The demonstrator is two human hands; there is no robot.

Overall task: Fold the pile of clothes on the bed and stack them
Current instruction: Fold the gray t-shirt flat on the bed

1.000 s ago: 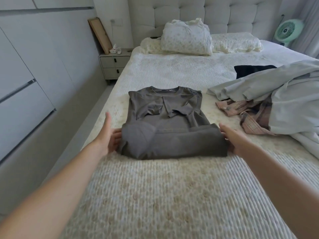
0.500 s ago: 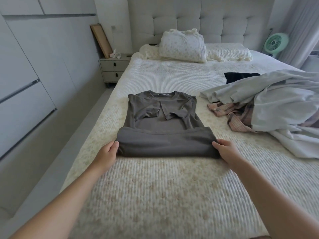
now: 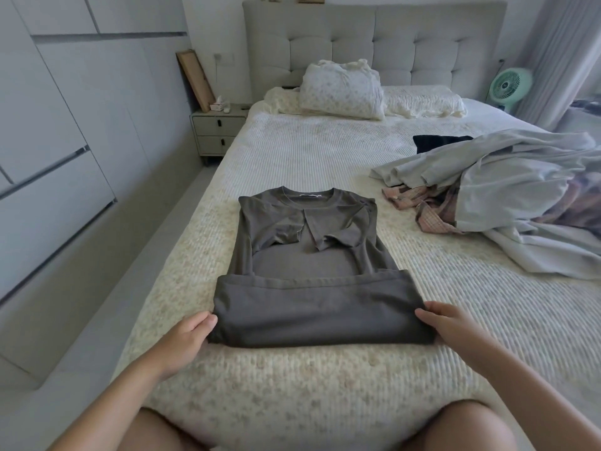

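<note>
Bed [image 3: 325, 402] quilted, cream | nightstand [image 3: 218, 131] left | both grips [image 3: 182, 340] [image 3: 455, 327] pinch grey shirt [image 3: 312, 288] corners

Left hand [image 3: 185, 336] and right hand [image 3: 452, 327] grip the grey T-shirt's [image 3: 312, 288] folded hem.

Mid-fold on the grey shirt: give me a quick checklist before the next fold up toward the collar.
1. Left hand grips the near-left corner of the grey shirt: ok.
2. Right hand grips the near-right corner: ok.
3. Sleeves tucked inward over the chest: ok, slightly rumpled.
4. Folded hem band lies square: ok.
5. Unfolded pile lies apart from the shirt: ok.
6. Finished stack to put it on: cannot tell.
</note>
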